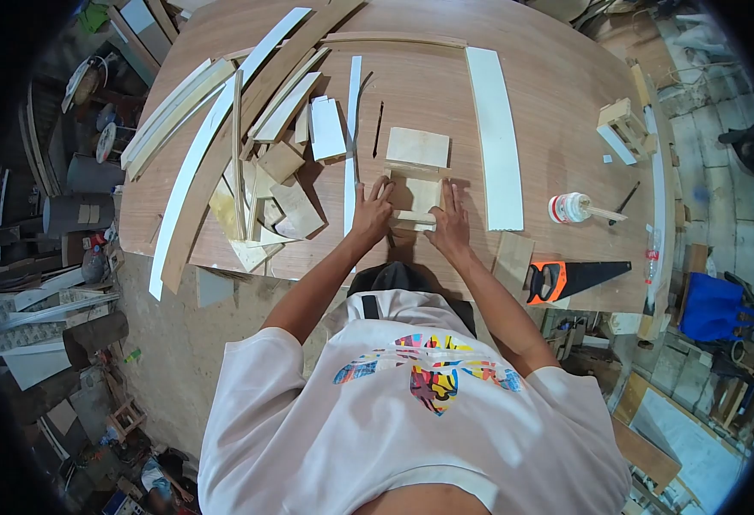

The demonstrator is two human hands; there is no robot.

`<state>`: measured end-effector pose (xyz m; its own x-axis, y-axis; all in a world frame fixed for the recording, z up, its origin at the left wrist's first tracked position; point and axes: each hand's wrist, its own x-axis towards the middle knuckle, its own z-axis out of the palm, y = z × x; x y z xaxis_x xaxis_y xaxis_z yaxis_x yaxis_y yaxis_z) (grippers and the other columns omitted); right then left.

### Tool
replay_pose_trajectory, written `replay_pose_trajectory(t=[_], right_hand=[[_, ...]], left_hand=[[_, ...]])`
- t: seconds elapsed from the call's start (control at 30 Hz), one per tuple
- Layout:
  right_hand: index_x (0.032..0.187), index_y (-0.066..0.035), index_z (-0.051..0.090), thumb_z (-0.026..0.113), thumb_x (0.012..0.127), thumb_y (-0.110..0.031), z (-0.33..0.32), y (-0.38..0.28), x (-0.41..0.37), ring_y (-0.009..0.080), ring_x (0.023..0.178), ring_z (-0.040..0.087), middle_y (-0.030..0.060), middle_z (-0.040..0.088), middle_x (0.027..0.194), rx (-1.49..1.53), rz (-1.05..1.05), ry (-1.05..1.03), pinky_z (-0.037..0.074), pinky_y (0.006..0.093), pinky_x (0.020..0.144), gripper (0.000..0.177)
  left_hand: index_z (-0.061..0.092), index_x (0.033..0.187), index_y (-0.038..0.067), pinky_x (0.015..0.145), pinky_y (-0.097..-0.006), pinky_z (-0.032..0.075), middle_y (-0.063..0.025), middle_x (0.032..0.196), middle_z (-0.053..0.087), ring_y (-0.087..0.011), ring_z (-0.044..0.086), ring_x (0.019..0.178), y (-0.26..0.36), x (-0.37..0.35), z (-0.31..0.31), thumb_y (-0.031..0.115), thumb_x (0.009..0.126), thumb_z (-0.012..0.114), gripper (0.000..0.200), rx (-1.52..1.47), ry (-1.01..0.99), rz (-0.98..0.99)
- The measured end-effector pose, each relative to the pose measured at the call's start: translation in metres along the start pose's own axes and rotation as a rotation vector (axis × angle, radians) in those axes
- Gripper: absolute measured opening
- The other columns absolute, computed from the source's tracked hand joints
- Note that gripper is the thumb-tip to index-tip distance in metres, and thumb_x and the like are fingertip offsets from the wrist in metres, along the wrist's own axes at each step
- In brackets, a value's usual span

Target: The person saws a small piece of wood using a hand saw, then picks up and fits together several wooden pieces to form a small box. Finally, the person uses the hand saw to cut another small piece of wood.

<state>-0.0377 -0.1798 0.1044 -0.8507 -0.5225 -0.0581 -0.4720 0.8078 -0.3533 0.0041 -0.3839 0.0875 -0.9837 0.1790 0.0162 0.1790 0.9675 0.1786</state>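
Note:
A small open wooden box [413,190] of pale boards lies at the table's near edge, in front of my body. My left hand [373,212] grips its left side, fingers stretched forward along the wall. On the opposite side my right hand [452,225] holds the right wall in the same way, thumb near the front strip. Just beyond the box, a loose pale wooden block [417,148] sits close to its far edge. My fingers hide parts of both side walls.
Scrap wood pieces [282,193] and long strips [214,146] cover the table's left. A white board [494,137], glue jar [569,208] with a stick, handsaw [579,280] and small wooden frame [624,130] lie to the right. A thin dark tool [379,129] lies beyond the box.

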Motion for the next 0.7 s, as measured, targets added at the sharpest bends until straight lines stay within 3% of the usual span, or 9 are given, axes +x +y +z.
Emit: replay_pose_trajectory(t=[0.3,0.37,0.7], right_hand=[[0.087,-0.007,0.070,0.085,0.060,-0.017,0.005,0.004,-0.001,0.0365,0.143,0.018,0.0134,0.018,0.155,0.019,-0.035,0.049,0.037,0.0533,0.103,0.033],[0.086,-0.008,0.070,0.085,0.060,-0.017,0.005,0.005,-0.001,0.0366,0.143,0.019,0.0138,0.019,0.155,0.013,-0.034,0.042,0.036,0.0527,0.104,0.031],[0.087,-0.008,0.073,0.085,0.061,-0.017,0.000,0.002,0.000,0.0362,0.144,0.015,0.0168,0.016,0.156,-0.004,-0.020,-0.022,0.031,0.0518,0.109,0.030]], left_hand=[[0.072,0.077,0.009,0.104,-0.0599,0.026,-0.0102,0.134,0.047,-0.0270,0.027,0.137,0.001,0.000,-0.004,0.009,0.060,0.070,0.017,-0.004,0.025,0.007],[0.073,0.083,0.009,0.107,-0.0592,0.022,-0.0098,0.138,0.046,-0.0270,0.025,0.139,0.003,0.001,-0.013,0.008,0.066,0.065,0.019,-0.015,-0.089,-0.025],[0.073,0.078,0.009,0.106,-0.0591,0.024,-0.0098,0.135,0.046,-0.0275,0.026,0.138,0.000,0.000,-0.004,0.011,0.060,0.071,0.018,0.013,-0.019,0.002]])
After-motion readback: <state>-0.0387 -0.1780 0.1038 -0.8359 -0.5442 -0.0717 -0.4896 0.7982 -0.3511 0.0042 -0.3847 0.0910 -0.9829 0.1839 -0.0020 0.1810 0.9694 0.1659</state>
